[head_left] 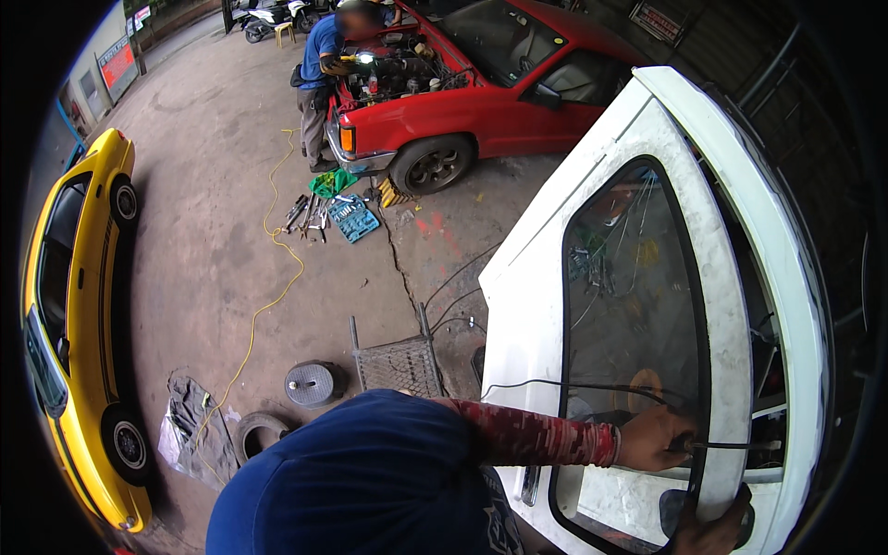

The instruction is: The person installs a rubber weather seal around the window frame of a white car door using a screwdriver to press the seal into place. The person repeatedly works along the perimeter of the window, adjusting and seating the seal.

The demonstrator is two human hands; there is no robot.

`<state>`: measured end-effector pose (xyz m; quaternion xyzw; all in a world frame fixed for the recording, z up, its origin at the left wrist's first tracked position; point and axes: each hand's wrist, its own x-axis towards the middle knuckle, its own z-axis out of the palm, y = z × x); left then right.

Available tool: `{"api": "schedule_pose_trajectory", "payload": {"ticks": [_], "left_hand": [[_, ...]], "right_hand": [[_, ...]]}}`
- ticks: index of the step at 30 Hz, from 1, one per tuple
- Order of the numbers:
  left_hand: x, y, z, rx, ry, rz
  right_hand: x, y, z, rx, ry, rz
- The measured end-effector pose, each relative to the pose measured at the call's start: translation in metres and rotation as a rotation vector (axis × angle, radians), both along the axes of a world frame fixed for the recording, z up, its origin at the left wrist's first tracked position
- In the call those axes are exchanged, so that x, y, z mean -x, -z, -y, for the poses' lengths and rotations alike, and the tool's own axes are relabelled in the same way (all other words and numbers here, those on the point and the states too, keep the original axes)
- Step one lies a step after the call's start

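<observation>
My left hand (pixel 655 438), below a red camouflage sleeve (pixel 546 437), is closed at the rear edge of a white car door's window (pixel 629 268). Its fingers pinch a thin dark rod (pixel 735 446) that runs rightward across the white door frame (pixel 726 370) and ends in a pale tip. Lower down, my right hand (pixel 710 529) is wrapped around the bottom of that frame, partly in shadow. Black rubber seal borders the glass. A black cable (pixel 573 384) passes across the window toward my left hand; where it ends is hidden.
A red car (pixel 527 120) stands ahead with its hood up, a person in blue (pixel 321 65) leaning over its engine. Tools and a teal socket case (pixel 352 218) lie nearby. A yellow car (pixel 88 324), yellow cord (pixel 262 319), tire (pixel 254 435), round stool (pixel 310 383) and woven seat (pixel 398 366) are leftward.
</observation>
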<state>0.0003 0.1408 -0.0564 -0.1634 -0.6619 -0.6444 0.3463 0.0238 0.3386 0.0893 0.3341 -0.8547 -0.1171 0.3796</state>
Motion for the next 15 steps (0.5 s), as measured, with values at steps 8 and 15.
{"api": "schedule_pose_trajectory", "payload": {"ticks": [8,15], "left_hand": [[-0.006,0.021,-0.02,-0.095,-0.04,0.173],[-0.003,0.005,-0.019,0.031,-0.125,0.124]], "right_hand": [[0.007,-0.001,-0.001,-0.025,-0.057,-0.049],[0.002,-0.007,0.006,0.043,0.077,0.101]]}}
